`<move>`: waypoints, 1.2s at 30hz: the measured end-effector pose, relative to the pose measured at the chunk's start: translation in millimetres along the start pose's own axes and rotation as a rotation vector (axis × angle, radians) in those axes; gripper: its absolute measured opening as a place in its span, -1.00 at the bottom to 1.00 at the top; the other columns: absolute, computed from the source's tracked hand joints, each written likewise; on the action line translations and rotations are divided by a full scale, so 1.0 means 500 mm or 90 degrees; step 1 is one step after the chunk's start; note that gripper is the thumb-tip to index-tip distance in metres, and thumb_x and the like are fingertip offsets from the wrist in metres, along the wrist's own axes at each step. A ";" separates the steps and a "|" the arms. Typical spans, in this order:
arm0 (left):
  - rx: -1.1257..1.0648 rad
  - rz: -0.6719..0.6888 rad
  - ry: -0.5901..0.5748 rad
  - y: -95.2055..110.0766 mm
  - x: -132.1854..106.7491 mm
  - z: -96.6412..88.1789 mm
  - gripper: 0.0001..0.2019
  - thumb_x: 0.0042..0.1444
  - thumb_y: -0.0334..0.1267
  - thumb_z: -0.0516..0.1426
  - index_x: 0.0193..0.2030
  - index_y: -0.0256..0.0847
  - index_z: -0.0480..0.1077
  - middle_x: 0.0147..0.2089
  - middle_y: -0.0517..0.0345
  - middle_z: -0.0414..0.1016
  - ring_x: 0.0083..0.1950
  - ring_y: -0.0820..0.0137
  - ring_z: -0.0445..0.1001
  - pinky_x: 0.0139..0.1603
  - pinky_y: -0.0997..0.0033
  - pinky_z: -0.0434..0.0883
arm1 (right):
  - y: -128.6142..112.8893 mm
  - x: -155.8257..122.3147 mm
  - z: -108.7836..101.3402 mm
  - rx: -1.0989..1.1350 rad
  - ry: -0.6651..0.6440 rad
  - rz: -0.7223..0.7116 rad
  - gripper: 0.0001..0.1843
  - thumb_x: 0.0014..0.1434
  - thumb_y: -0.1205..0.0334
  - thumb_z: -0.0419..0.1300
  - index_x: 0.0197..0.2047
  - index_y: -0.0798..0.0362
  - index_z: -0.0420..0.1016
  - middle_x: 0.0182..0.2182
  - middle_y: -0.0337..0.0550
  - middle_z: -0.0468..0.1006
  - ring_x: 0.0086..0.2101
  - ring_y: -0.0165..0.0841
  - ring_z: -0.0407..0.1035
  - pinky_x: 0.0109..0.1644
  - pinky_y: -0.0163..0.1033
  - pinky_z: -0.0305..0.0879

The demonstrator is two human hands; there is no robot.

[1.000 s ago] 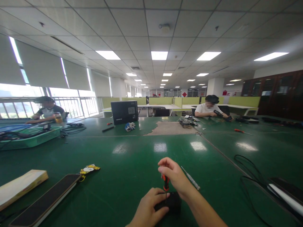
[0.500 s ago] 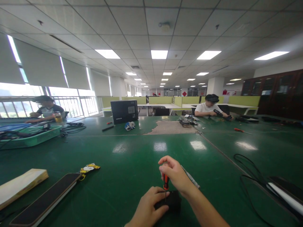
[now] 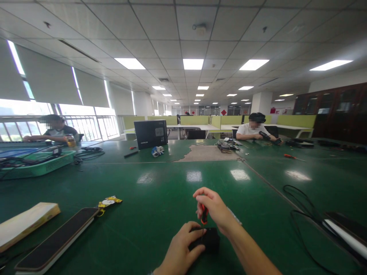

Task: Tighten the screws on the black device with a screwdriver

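Note:
A small black box-like part (image 3: 211, 240) lies on the green table at the bottom centre. My left hand (image 3: 183, 244) grips its left side, thumb and fingers on either side of the screwdriver's shaft. In my right hand (image 3: 213, 206) is a screwdriver (image 3: 204, 215) with a red and black handle, its shaft pointing down to the top of the black part. The tip is too small to make out. Partly hidden behind my right wrist lies a thin, light-coloured item (image 3: 235, 216).
To the left are a dark flat slab (image 3: 57, 240), a yellow-edged block (image 3: 28, 223) and a green basket (image 3: 43, 167) of cables. Black cables (image 3: 301, 221) lie right. A black computer case (image 3: 151, 135) stands farther back. Two people sit across the table, left (image 3: 57, 130) and right (image 3: 252, 128).
My right hand has shifted slightly and turned on the screwdriver, whose handle now leans a little to the right. My left hand stays on the black part. The person at left has reached an arm outward.

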State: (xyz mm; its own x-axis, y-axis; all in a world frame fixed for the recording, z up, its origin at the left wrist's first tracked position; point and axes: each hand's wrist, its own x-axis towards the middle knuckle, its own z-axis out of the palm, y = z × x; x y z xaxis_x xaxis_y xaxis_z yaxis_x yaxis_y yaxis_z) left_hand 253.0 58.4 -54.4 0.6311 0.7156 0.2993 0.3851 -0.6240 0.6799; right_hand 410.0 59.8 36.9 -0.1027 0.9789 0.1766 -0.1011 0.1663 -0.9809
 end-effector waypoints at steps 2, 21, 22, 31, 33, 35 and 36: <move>0.005 -0.001 0.003 0.000 0.001 0.000 -0.62 0.16 -0.32 0.22 0.11 0.09 0.42 0.12 0.18 0.37 0.12 0.30 0.37 0.16 0.42 0.31 | 0.000 0.001 -0.002 0.008 0.010 -0.005 -0.77 0.07 0.10 0.11 -0.26 0.07 0.36 -0.66 -0.34 0.42 -0.61 -0.44 0.30 -0.49 -0.34 0.16; 0.018 -0.008 0.016 0.005 0.001 0.007 -0.58 0.10 -0.39 0.21 0.10 0.06 0.43 0.10 0.16 0.37 0.10 0.28 0.36 0.16 0.38 0.32 | 0.016 0.007 -0.004 -0.069 0.093 -0.102 -0.62 0.04 -0.08 0.26 -0.50 0.07 0.38 -0.65 -0.29 0.39 -0.60 -0.44 0.27 -0.50 -0.33 0.16; 0.018 -0.010 0.017 0.005 0.001 0.007 -0.58 0.10 -0.39 0.21 0.09 0.07 0.43 0.10 0.16 0.37 0.10 0.28 0.36 0.16 0.38 0.32 | 0.014 0.007 -0.006 -0.089 0.093 -0.121 -0.62 0.05 -0.08 0.25 -0.49 0.09 0.45 -0.62 -0.27 0.40 -0.57 -0.44 0.26 -0.46 -0.31 0.17; 0.025 -0.019 0.011 0.005 0.001 0.005 -0.61 0.13 -0.34 0.19 0.10 0.07 0.42 0.11 0.13 0.36 0.10 0.25 0.36 0.17 0.31 0.32 | -0.008 0.000 -0.010 -0.051 0.050 -0.089 -0.71 -0.01 0.02 0.29 -0.38 0.09 0.50 -0.58 -0.29 0.42 -0.54 -0.43 0.27 -0.43 -0.31 0.19; 0.025 -0.013 0.013 0.007 0.001 0.005 -0.62 0.14 -0.33 0.19 0.10 0.06 0.42 0.11 0.13 0.37 0.10 0.25 0.36 0.17 0.32 0.33 | -0.009 -0.002 -0.010 -0.018 0.034 -0.079 -0.72 -0.03 0.03 0.29 -0.43 0.08 0.42 -0.60 -0.29 0.44 -0.55 -0.42 0.30 -0.44 -0.31 0.21; 0.025 -0.010 0.012 0.009 0.001 0.004 -0.63 0.15 -0.33 0.18 0.10 0.05 0.42 0.10 0.13 0.37 0.10 0.25 0.36 0.16 0.33 0.33 | -0.010 -0.002 -0.010 -0.014 0.026 -0.074 -0.71 0.00 0.02 0.27 -0.47 0.08 0.40 -0.58 -0.24 0.48 -0.53 -0.41 0.33 -0.42 -0.31 0.25; 0.025 -0.010 0.012 0.009 0.001 0.004 -0.63 0.15 -0.33 0.17 0.10 0.05 0.42 0.10 0.14 0.37 0.10 0.26 0.36 0.15 0.34 0.33 | -0.010 -0.002 -0.009 -0.020 0.027 -0.074 -0.71 0.01 0.02 0.25 -0.48 0.09 0.41 -0.56 -0.23 0.49 -0.52 -0.41 0.34 -0.41 -0.30 0.25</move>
State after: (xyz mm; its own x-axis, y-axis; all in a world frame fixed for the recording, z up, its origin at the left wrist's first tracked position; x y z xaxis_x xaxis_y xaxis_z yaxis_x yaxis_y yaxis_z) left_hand 256.5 55.2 -52.3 0.6118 0.7314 0.3013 0.4214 -0.6237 0.6584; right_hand 415.2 58.4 41.4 -0.0497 0.9567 0.2870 -0.0783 0.2827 -0.9560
